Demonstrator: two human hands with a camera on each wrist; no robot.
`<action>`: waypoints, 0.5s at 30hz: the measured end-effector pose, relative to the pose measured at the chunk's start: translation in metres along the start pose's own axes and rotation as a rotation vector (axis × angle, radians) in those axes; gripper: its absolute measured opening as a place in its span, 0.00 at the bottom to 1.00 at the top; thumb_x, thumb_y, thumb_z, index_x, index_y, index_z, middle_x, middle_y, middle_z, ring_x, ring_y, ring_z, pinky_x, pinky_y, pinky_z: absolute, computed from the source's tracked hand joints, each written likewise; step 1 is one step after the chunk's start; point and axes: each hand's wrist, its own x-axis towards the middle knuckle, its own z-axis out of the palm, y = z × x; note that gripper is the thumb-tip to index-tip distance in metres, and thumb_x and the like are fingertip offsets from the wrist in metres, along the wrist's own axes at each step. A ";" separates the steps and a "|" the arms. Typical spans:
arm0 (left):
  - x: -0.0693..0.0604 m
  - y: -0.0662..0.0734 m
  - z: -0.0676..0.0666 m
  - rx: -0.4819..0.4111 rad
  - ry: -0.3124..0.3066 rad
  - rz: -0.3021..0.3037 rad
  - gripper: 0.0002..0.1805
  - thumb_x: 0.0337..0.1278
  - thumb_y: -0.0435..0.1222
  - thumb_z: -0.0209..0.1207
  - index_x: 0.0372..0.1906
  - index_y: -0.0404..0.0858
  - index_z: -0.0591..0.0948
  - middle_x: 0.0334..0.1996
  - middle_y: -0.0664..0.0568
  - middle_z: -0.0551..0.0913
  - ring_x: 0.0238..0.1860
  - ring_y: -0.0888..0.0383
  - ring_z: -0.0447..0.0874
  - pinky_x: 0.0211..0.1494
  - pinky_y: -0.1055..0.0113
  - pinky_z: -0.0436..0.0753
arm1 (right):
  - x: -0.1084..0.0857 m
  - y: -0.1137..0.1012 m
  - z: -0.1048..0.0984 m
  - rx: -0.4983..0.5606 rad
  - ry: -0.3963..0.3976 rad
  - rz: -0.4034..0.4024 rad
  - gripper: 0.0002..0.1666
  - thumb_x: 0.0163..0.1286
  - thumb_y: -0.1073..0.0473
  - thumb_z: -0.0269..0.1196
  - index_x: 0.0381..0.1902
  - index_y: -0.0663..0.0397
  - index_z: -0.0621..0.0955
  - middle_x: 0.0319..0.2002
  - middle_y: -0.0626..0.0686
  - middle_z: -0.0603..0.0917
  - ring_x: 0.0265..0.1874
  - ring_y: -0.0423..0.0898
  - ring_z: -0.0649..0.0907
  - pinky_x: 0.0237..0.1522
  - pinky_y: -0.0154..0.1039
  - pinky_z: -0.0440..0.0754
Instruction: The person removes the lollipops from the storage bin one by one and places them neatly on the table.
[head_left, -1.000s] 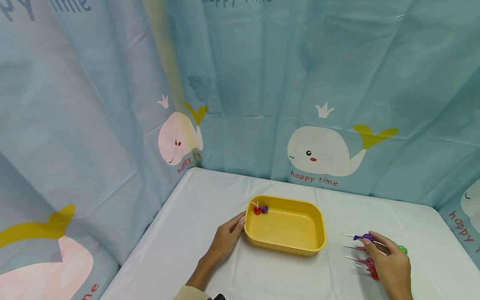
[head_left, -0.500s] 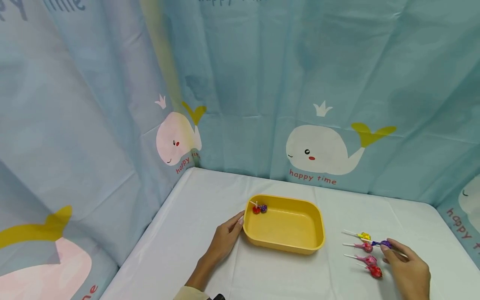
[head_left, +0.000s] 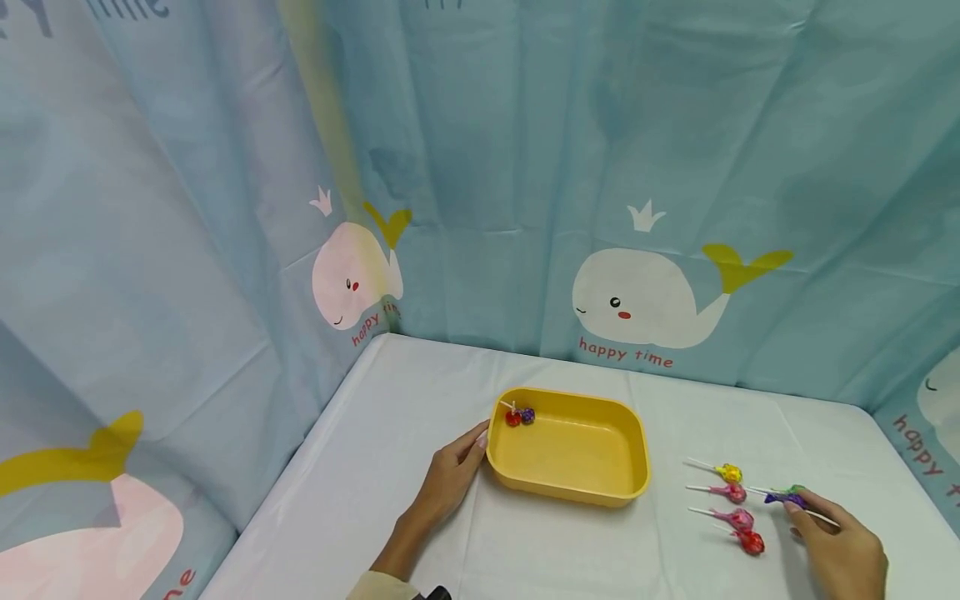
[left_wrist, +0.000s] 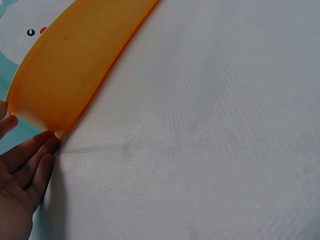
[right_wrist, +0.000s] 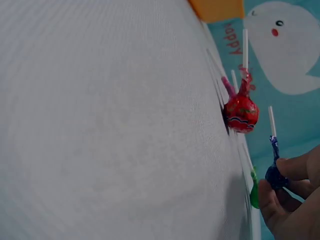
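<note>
In the head view my left hand [head_left: 453, 471] touches the left end of a yellow tray [head_left: 570, 492]. The left wrist view shows its fairly straight fingers [left_wrist: 42, 152] against the tray's corner. My right hand [head_left: 843, 542] pinches a purple-wrapped lollipop [head_left: 783, 500] by its head, the stick pointing left. Just beyond it a green lollipop [right_wrist: 255, 192] lies on the table, partly hidden. To the left lie a yellow lollipop [head_left: 729, 473], two pink lollipops [head_left: 735, 493] and a red lollipop [head_left: 752, 542], sticks to the left. A thin white line shows among my right fingers.
Inside the tray's far left corner lie a red lollipop [head_left: 513, 418] and a purple lollipop [head_left: 528, 416]. A white cloth [head_left: 420, 392] covers the table. Whale-printed curtains [head_left: 480, 183] hang along its back and left side.
My right hand has moved right and slightly toward me with the purple lollipop, past the yellow and pink ones to beside the green one. The left hand and tray have stayed in place.
</note>
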 end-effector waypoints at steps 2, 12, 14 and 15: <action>0.000 0.000 0.000 0.000 0.000 0.001 0.26 0.83 0.56 0.50 0.77 0.58 0.75 0.74 0.58 0.76 0.77 0.50 0.72 0.80 0.47 0.71 | 0.002 0.002 -0.002 -0.018 0.003 0.012 0.27 0.80 0.57 0.64 0.70 0.68 0.78 0.55 0.73 0.85 0.17 0.31 0.79 0.23 0.27 0.72; 0.000 0.001 -0.001 -0.002 0.000 0.001 0.27 0.82 0.58 0.50 0.77 0.58 0.75 0.74 0.58 0.76 0.77 0.50 0.72 0.79 0.48 0.71 | 0.012 0.017 -0.009 -0.122 -0.009 0.029 0.26 0.81 0.57 0.63 0.67 0.69 0.77 0.58 0.76 0.82 0.49 0.71 0.84 0.53 0.66 0.80; -0.001 0.001 -0.001 0.000 -0.002 -0.001 0.27 0.82 0.58 0.50 0.77 0.59 0.75 0.74 0.58 0.76 0.77 0.50 0.72 0.79 0.48 0.71 | 0.013 0.021 -0.009 -0.136 -0.014 0.029 0.25 0.81 0.57 0.63 0.67 0.69 0.77 0.60 0.76 0.80 0.57 0.75 0.78 0.62 0.71 0.74; -0.001 0.001 -0.001 0.001 -0.004 -0.001 0.27 0.82 0.58 0.50 0.77 0.59 0.75 0.74 0.58 0.76 0.77 0.50 0.72 0.79 0.47 0.71 | 0.014 0.022 -0.009 -0.141 -0.016 0.029 0.25 0.81 0.58 0.63 0.67 0.70 0.77 0.60 0.76 0.80 0.58 0.75 0.77 0.63 0.72 0.73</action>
